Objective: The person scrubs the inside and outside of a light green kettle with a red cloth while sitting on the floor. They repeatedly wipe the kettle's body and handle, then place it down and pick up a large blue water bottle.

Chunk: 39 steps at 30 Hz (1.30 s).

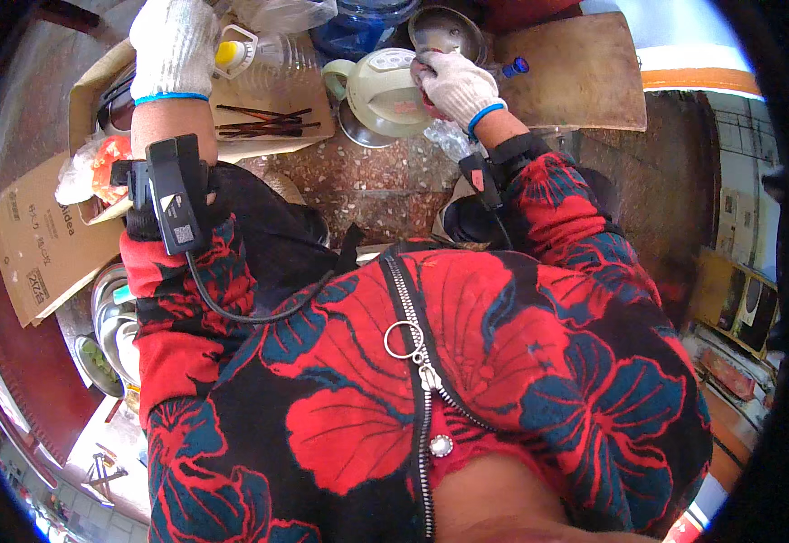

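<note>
My left hand (174, 51), in a white knit glove with a blue cuff, reaches over a cardboard box at the upper left. Its fingers are cut off by the top edge. Nearby, a clear plastic bottle (269, 58) with a yellow cap and handle lies on its side. My right hand (461, 87), gloved the same way, is bent against the right side of a pale green kettle-like appliance (388, 95) with a button panel. Something reddish shows under its fingers; whether it grips anything is unclear. A metal pan or bowl (445, 34) lies just beyond that hand.
Dark chopsticks (269, 123) lie across the cardboard (310, 136). A blue water jug (364, 24) stands behind the appliance. At the right is a wooden board (571, 75) with a blue cap (518, 66) on it. Metal bowls (113, 298) sit at the lower left.
</note>
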{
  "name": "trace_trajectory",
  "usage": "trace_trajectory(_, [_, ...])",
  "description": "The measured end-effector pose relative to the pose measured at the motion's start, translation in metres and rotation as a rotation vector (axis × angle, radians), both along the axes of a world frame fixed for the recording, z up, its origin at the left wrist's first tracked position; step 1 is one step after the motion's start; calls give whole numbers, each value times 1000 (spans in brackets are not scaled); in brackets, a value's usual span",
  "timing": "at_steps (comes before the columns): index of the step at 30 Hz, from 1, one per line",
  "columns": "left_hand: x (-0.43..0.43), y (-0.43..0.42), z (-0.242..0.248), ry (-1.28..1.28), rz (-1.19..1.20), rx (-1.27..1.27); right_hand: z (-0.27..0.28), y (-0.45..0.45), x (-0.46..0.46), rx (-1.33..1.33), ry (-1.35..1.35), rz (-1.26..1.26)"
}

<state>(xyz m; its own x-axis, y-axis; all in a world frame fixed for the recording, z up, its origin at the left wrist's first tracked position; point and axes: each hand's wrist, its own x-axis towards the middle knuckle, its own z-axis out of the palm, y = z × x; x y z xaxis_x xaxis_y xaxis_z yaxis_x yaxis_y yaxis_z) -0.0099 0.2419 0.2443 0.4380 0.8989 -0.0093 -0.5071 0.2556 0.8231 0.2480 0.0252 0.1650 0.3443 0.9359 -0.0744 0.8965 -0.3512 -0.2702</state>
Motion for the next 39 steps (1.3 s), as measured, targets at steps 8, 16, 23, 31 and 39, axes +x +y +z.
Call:
trace_trajectory(8, [6,-9,-4,-43,111,28,-35,23,-95,-202,-250,345])
trace_trajectory(16, [-11,-17,5,-113,172,11,5,53,-67,-153,-143,339])
trace_trajectory(23, [-13,-16,6,-41,158,47,-13,50,-107,-391,-553,511])
trace_trajectory(31, [-14,-18,6,-58,206,13,1,56,-93,-326,-566,627])
trace_trajectory(39, [-12,-17,9,-19,232,50,-21,48,-96,-494,-496,771])
